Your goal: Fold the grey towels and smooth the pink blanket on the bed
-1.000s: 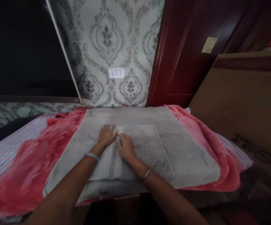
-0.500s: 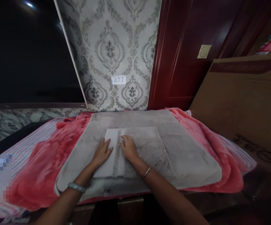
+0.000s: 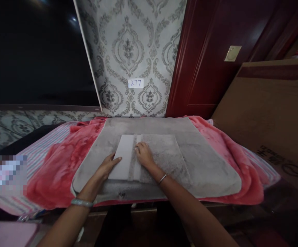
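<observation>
Since the cloth (image 3: 164, 151) lies flat on the grey mat (image 3: 208, 161), laying it looks done. My left hand (image 3: 107, 166), at its edge, and right hand (image 3: 145, 155), on top, aren't off yet; I can't tell if they pinch.

We read 277, handwritten in blue on a white label (image 3: 136, 83) on the patterned wall (image 3: 128, 49); on the cardboard box (image 3: 264, 113) we see dark characters (image 3: 265, 154) beside a round logo (image 3: 292, 169), too blurred to read.

Screen (image 3: 35, 55) far left; label (image 3: 136, 83), marked 277, on patterned wall (image 3: 138, 48); red door (image 3: 208, 58) far right, box (image 3: 267, 113) in front
</observation>
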Demonstrator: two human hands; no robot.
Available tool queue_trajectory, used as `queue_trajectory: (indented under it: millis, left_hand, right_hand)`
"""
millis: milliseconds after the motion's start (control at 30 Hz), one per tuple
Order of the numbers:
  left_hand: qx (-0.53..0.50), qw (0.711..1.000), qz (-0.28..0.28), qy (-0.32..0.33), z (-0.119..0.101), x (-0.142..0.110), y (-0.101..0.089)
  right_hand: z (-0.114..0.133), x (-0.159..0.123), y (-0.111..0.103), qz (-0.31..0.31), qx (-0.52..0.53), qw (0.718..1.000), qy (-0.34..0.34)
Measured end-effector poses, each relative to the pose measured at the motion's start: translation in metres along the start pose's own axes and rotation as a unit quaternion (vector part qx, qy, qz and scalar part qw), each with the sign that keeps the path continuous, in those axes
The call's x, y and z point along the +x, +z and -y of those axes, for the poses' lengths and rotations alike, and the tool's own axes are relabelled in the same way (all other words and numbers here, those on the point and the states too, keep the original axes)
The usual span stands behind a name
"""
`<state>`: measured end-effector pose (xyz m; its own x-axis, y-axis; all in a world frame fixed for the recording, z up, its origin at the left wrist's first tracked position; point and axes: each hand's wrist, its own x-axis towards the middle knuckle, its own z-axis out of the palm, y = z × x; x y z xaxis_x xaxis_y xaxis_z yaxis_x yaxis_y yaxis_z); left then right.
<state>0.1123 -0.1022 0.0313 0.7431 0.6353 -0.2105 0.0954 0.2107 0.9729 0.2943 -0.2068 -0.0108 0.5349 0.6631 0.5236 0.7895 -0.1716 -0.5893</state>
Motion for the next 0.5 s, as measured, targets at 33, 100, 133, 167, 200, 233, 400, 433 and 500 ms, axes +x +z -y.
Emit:
queue_trajectory:
  millis: [33,100,133,167,200,233,400,433,500]
  left_hand:
    - [0.0,1.0,0.003,-0.003,-0.001,-0.002,0.001]
    - [-0.002,1.0,0.004,-0.012,-0.003,-0.003,0.001]
    - [-0.002,1.0,0.005,-0.02,-0.004,-0.003,0.0]
    - [-0.001,1.0,0.008,-0.03,-0.004,-0.003,0.0]
    - [0.001,0.999,0.013,-0.04,-0.006,-0.003,0.0]
    - [0.003,0.998,0.022,-0.051,-0.007,-0.003,0.0]
    - [0.017,0.996,0.054,-0.069,-0.018,-0.018,0.005]
    - [0.016,0.997,0.046,-0.053,-0.019,-0.024,0.006]
    - [-0.006,1.0,0.013,0.003,-0.021,-0.035,0.008]
  right_hand:
    - [0.0,0.001,0.0,0.003,0.001,1.0,-0.001]
    - [0.001,0.002,-0.001,0.008,0.01,1.0,0.004]
    - [0.001,0.002,-0.002,0.008,0.021,1.0,0.01]
    - [0.002,0.002,-0.004,0.005,0.034,0.999,0.018]
    - [0.004,0.0,-0.005,-0.001,0.052,0.998,0.024]
    - [0.006,-0.003,-0.008,-0.01,0.072,0.997,0.026]
    - [0.029,-0.047,-0.032,-0.065,0.208,0.976,0.012]
    - [0.035,-0.06,-0.038,-0.063,0.237,0.969,0.024]
    - [0.046,-0.088,-0.047,-0.027,0.3,0.951,0.072]
